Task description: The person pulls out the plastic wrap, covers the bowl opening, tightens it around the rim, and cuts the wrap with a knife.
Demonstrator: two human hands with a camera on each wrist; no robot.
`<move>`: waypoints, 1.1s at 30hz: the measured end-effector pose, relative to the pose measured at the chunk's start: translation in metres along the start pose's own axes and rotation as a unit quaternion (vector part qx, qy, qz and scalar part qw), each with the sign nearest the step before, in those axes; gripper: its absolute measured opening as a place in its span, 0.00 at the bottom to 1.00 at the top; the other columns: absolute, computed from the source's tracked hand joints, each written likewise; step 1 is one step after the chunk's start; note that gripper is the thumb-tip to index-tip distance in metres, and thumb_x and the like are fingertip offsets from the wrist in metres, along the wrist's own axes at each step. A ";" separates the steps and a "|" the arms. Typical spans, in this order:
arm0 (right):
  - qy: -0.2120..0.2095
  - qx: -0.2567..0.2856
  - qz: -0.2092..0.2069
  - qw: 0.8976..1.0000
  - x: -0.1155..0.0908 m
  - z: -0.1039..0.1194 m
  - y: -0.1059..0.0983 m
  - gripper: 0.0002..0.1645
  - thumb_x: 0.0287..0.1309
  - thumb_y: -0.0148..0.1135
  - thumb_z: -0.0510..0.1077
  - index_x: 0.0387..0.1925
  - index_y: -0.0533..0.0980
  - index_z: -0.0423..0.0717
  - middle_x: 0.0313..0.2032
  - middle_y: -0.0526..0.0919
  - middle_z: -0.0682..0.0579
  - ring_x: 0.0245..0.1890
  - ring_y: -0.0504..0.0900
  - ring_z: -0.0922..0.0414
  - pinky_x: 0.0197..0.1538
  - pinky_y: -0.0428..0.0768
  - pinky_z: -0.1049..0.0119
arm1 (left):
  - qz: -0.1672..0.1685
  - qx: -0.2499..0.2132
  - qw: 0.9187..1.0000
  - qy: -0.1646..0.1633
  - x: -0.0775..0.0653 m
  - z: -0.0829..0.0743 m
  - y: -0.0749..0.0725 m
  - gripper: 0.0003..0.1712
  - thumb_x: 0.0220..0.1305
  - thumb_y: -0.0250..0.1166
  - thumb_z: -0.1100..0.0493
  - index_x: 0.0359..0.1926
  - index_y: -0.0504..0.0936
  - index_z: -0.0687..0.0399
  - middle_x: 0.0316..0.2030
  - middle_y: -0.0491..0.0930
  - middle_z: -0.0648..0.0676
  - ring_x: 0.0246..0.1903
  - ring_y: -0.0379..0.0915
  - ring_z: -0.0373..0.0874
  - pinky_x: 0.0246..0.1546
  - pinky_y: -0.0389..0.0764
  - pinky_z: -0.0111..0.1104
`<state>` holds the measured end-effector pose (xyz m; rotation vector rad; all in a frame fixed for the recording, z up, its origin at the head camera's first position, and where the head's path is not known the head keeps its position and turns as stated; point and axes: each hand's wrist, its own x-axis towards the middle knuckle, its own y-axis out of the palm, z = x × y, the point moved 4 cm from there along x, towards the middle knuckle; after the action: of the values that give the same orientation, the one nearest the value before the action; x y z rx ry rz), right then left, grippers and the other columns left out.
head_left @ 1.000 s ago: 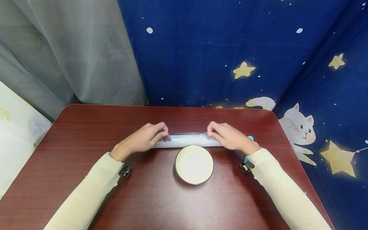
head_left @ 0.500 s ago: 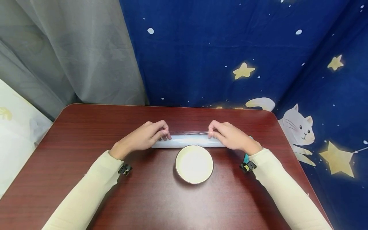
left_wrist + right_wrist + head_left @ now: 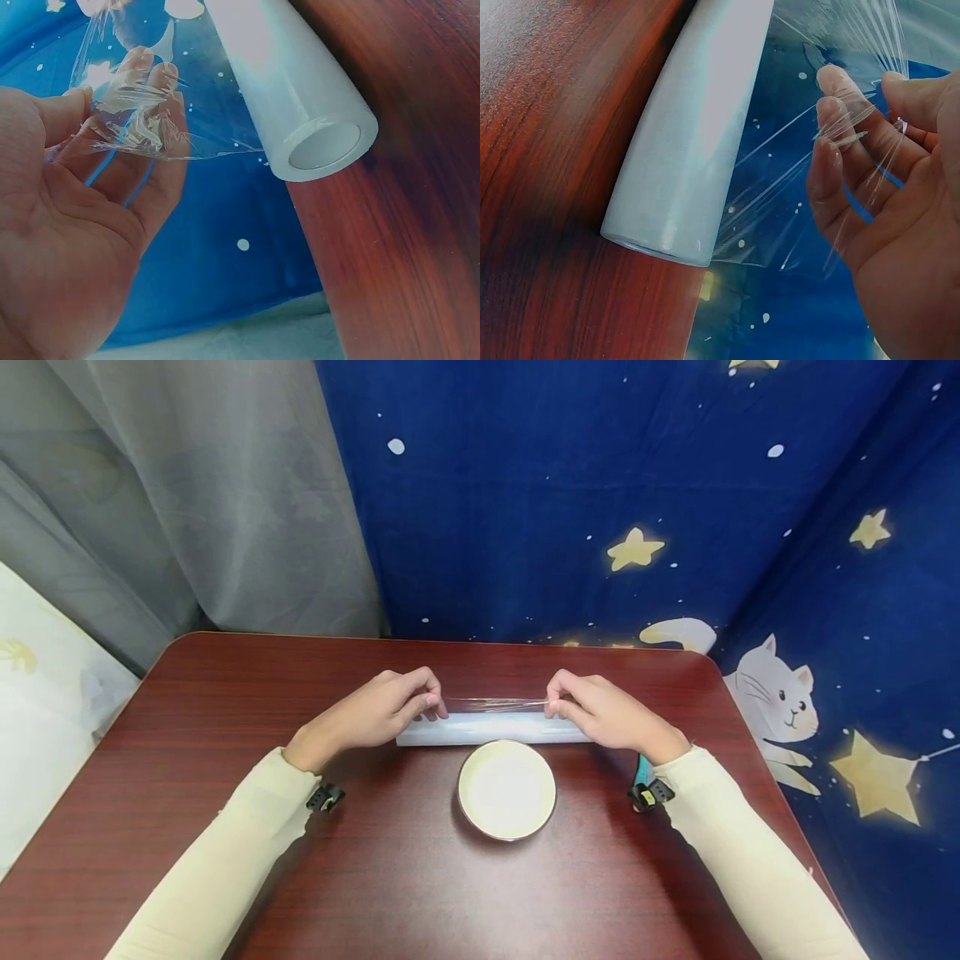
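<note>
A roll of plastic wrap (image 3: 495,727) lies crosswise on the table, its hollow core showing in the left wrist view. A thin, clear sheet of the film (image 3: 495,703) stretches from the roll's far side. Its left part is pinched between thumb and forefinger of my left hand (image 3: 82,202). My right hand (image 3: 900,195) pinches the film's other side, which runs in taut creases (image 3: 780,202) back to the roll. In both wrist views the other fingers show through or behind the film. Just in front of the roll stands a round, cream-coloured bowl (image 3: 507,790).
The dark red wooden table (image 3: 420,893) has rounded far corners. A teal object (image 3: 642,768), mostly hidden, lies by the right wrist. Behind the table hang a grey curtain (image 3: 247,510) and a blue one (image 3: 495,510) with stars.
Both hands have moved slightly away from me, the right also a little rightward. More film now shows between them beyond the roll. The bowl has stayed in place.
</note>
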<state>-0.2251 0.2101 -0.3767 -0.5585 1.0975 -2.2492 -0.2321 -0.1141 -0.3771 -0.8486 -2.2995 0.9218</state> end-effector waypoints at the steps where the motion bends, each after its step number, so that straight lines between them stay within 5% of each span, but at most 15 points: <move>1: -0.002 0.000 -0.001 1.000 0.000 0.000 0.000 0.10 0.83 0.59 0.38 0.40 0.71 0.52 0.42 0.91 0.56 0.45 0.88 0.57 0.47 0.80 0.53 | -0.001 0.001 1.000 0.000 0.000 0.000 -0.001 0.09 0.86 0.56 0.64 0.41 0.76 0.52 0.41 0.92 0.48 0.40 0.89 0.48 0.41 0.87 0.38; 18: -0.006 0.016 -0.007 1.000 -0.001 0.006 -0.008 0.10 0.83 0.59 0.38 0.40 0.71 0.52 0.40 0.91 0.53 0.39 0.85 0.59 0.44 0.81 0.57 | 0.003 -0.018 1.000 -0.008 0.001 -0.008 -0.006 0.09 0.87 0.56 0.63 0.43 0.77 0.53 0.42 0.91 0.50 0.40 0.89 0.53 0.43 0.88 0.40; 26: -0.006 0.011 -0.007 1.000 -0.001 0.009 -0.012 0.10 0.83 0.59 0.38 0.40 0.71 0.52 0.40 0.91 0.52 0.42 0.86 0.59 0.47 0.82 0.56 | -0.002 -0.013 1.000 0.000 0.002 -0.014 -0.010 0.09 0.86 0.56 0.64 0.42 0.77 0.53 0.42 0.91 0.48 0.38 0.87 0.39 0.43 0.89 0.39; 33: -0.019 0.012 -0.015 1.000 -0.001 0.013 -0.017 0.10 0.82 0.60 0.36 0.40 0.71 0.51 0.39 0.90 0.57 0.42 0.87 0.59 0.46 0.84 0.55 | -0.004 -0.013 1.000 0.004 0.002 -0.017 -0.014 0.08 0.86 0.56 0.64 0.43 0.77 0.53 0.42 0.91 0.47 0.38 0.86 0.39 0.42 0.88 0.37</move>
<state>-0.2220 0.2121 -0.3558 -0.6098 1.0483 -2.2657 -0.2272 -0.1138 -0.3559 -0.8515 -2.3105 0.8855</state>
